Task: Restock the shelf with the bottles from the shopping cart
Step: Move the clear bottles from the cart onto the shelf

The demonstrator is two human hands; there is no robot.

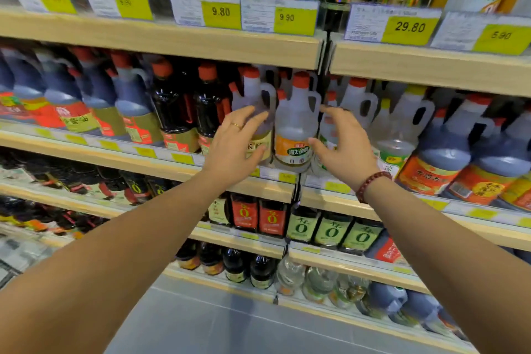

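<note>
Two clear handled jugs with red caps stand side by side on the middle shelf (161, 156). The left jug (260, 95) carries a pale label, and my left hand (235, 142) wraps its front, fingers across the body and thumb low on the label. The right jug (296, 121) has an orange and green label and stands upright at the shelf edge. Just to its right, my right hand (343, 142) hovers with fingers apart and nothing in it. The shopping cart is out of view.
Dark sauce jugs (129, 103) fill the shelf to the left, with more clear and dark jugs (448, 146) to the right. The upper shelf (172, 40) with yellow price tags hangs close above the caps. Lower shelves hold small bottles (330, 231). Grey floor (230, 330) lies below.
</note>
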